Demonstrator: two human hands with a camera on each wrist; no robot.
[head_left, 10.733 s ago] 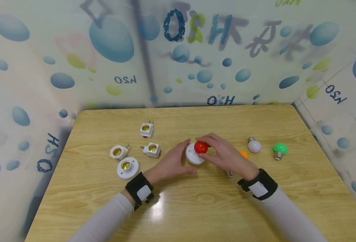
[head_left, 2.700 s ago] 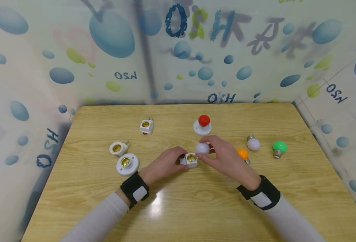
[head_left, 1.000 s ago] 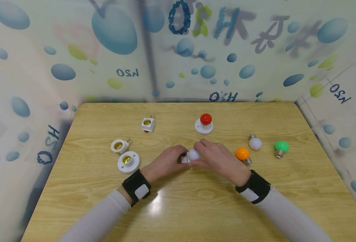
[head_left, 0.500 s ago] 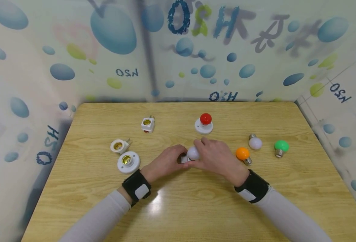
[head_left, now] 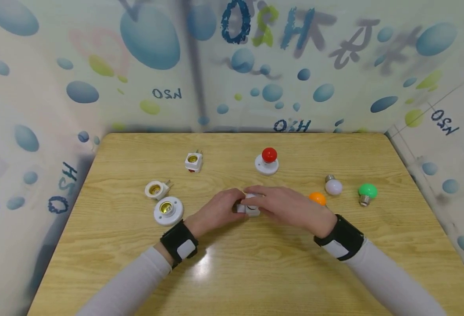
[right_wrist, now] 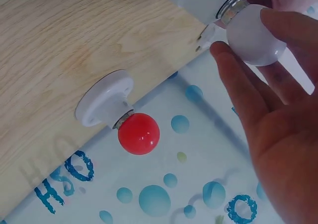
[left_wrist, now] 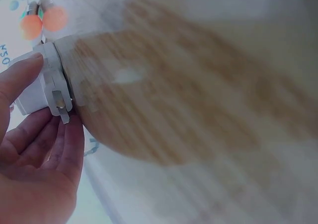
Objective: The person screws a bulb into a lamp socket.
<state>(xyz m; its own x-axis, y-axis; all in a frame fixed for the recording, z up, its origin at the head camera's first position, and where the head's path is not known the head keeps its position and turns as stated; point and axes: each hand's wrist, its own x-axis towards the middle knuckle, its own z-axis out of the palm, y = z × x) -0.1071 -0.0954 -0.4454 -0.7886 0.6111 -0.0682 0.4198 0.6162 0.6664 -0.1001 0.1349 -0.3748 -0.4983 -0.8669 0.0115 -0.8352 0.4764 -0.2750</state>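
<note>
While our left hand (head_left: 218, 208) grips the near socket (head_left: 252, 212), our right hand (head_left: 285, 204) pinches a white bulb (right_wrist: 253, 37), thumb and fingers about its globe. The bulb is at the near socket's mouth, a band of its metal thread showing; how far it is screwed in, we cannot tell.

Beyond the near socket and slightly to its right, the red bulb (head_left: 269, 154) stands upright in its round base (head_left: 267, 167). Beyond the near socket to its left we have the far socket (head_left: 194, 164), prongs toward the wall (head_left: 232, 109). Well to the near socket's left are the ring socket (head_left: 155, 189) and, just beside that, a second base (head_left: 169, 212) with its brass-coloured mouth up.

To the near socket's right, the orange bulb (head_left: 317, 198) is partly hidden by our right hand; farther right on the tabletop (head_left: 255, 276) lie the other white bulb (head_left: 333, 187) and then the green bulb (head_left: 368, 191).
</note>
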